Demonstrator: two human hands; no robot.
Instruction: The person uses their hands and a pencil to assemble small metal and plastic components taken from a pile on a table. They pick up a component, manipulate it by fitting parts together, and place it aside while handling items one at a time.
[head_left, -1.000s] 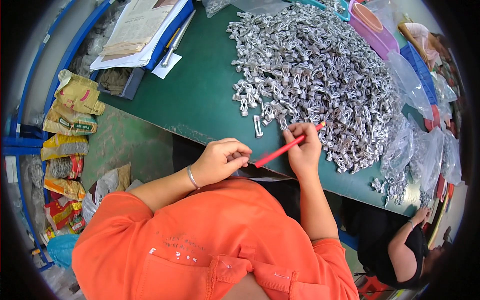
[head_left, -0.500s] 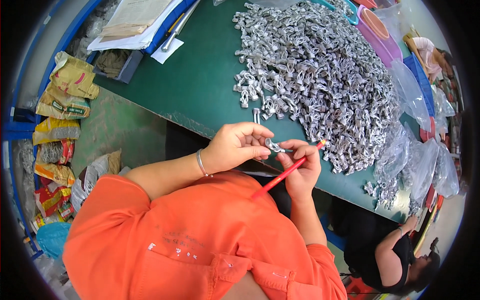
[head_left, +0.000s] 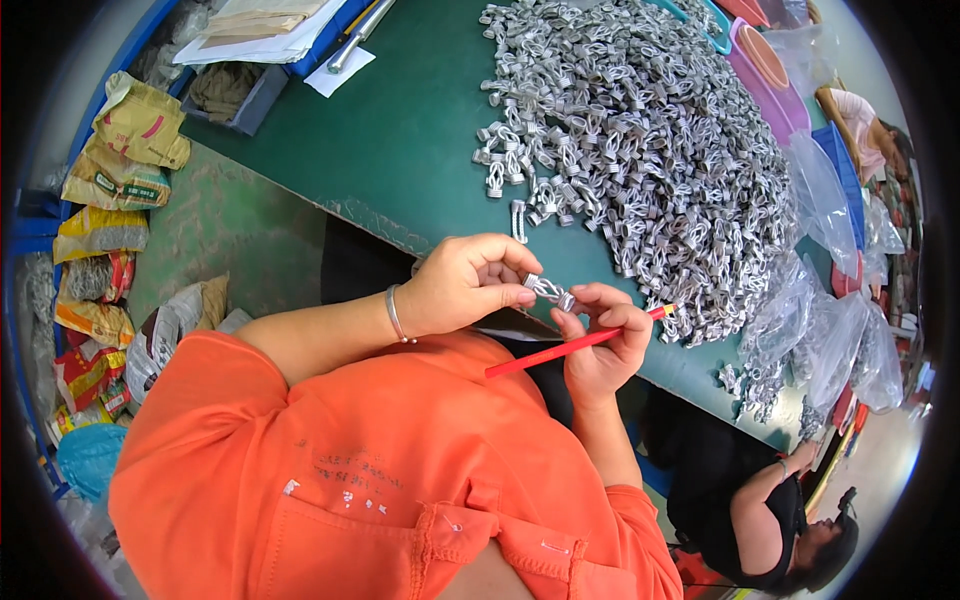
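Observation:
Between my two hands is a small silver metal looped piece (head_left: 549, 290). My left hand (head_left: 462, 287) pinches one end of it between thumb and fingertips. At the other end, my right hand (head_left: 607, 342) closes its thumb and index finger on the piece. A red pencil (head_left: 545, 356) also lies across my right hand, tucked under the fingers, its yellowish tip pointing to the heap. Just beyond my left hand, a single long silver piece (head_left: 518, 221) lies on the green table (head_left: 390, 150). A large heap of similar silver looped pieces (head_left: 650, 150) covers the table's right side.
Papers (head_left: 262, 30), a metal pen-like tool (head_left: 360, 35) and a grey bin with cloth (head_left: 240, 100) stand at far left. Clear plastic bags (head_left: 845, 330) and a purple basin (head_left: 765, 85) border the heap. Sacks (head_left: 115, 190) line the left. A person (head_left: 760, 500) sits at lower right.
The silver piece has turned and now stretches lengthwise between my fingers. My right hand has shifted slightly right, the pencil tilting flatter. The whole view has moved a little.

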